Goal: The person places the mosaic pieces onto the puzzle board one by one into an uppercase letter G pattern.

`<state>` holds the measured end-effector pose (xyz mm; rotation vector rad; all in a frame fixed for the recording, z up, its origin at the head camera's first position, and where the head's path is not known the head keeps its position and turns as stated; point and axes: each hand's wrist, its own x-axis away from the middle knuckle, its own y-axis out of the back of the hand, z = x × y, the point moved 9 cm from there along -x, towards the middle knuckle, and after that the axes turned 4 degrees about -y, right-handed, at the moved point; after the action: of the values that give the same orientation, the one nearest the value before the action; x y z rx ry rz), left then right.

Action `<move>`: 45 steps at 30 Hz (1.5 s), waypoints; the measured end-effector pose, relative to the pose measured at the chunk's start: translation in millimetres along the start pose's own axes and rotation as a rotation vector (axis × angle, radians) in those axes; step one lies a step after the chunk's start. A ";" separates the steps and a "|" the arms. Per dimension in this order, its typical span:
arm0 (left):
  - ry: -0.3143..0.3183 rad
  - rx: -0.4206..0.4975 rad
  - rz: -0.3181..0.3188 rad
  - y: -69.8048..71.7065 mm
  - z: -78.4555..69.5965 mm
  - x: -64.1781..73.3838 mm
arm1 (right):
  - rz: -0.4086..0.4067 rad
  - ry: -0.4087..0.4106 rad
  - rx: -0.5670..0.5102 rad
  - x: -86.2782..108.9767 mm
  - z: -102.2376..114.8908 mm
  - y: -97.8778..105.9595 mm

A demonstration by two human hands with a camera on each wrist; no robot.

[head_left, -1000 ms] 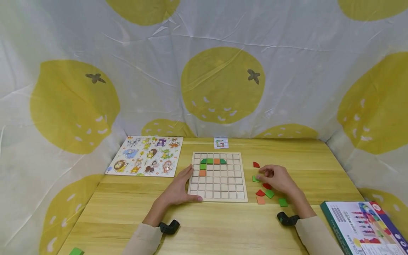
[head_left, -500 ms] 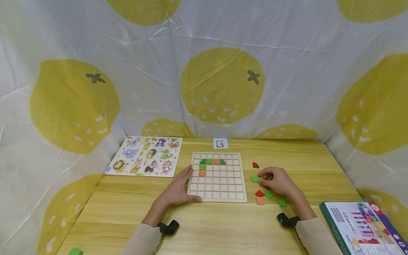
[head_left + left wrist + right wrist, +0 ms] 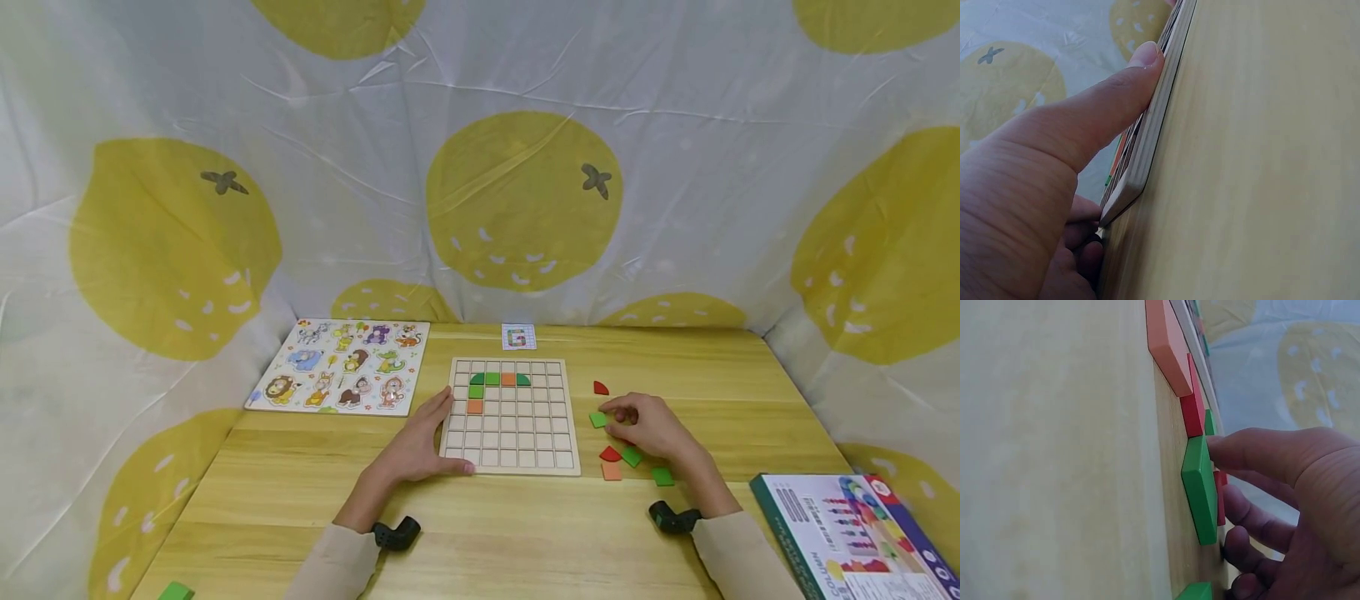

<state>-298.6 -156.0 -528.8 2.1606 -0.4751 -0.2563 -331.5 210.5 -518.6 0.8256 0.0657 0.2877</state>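
Note:
My left hand (image 3: 416, 447) holds the near left corner of the wooden grid board (image 3: 517, 433), thumb on the front edge and fingers along the left side. On the board, green and orange pieces form a row near the top with a short column below its left end. Right of the board, my right hand (image 3: 651, 427) pinches a light green square tile (image 3: 597, 420) between thumb and index finger, low over the table. Near it lie a red quarter-round piece (image 3: 601, 388), another red piece (image 3: 610, 454), an orange square (image 3: 611, 472) and green squares (image 3: 662, 477).
A small pattern card (image 3: 518, 337) lies behind the board. An animal puzzle board (image 3: 341, 367) is at the left, and a colourful box (image 3: 858, 533) at the front right. A green block (image 3: 176, 591) sits at the front left edge. Lemon-printed cloth (image 3: 525, 200) encloses the table.
The right thumb and index finger have closed on the light green tile, which has shifted slightly left. My left hand stays at the board's corner.

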 end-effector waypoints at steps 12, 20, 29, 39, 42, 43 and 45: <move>-0.005 -0.003 -0.003 -0.5 -0.2 -0.8 | -0.036 0.004 -0.008 -1.5 4.9 -0.1; -0.007 -0.010 0.002 -1.1 0.4 -0.5 | -0.053 0.031 -0.040 -8.2 19.8 -6.2; -0.006 -0.012 -0.003 -0.7 0.2 0.1 | -0.079 0.054 -0.061 -17.4 39.7 -16.5; -0.001 -0.010 0.000 -2.0 1.0 0.3 | -0.066 0.089 -0.107 -27.4 67.8 -30.7; 0.002 -0.012 -0.001 -1.8 1.4 0.4 | -0.055 0.100 -0.116 -30.5 76.3 -37.7; 0.001 -0.012 -0.002 -1.6 1.3 0.3 | -0.053 0.100 -0.120 -31.5 78.9 -40.0; -0.002 -0.016 -0.004 -1.3 1.1 0.0 | -0.042 0.096 -0.133 -33.9 83.4 -45.4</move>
<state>-298.7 -156.2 -530.5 2.1459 -0.4682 -0.2639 -339.7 112.3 -497.1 0.6774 0.1518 0.2892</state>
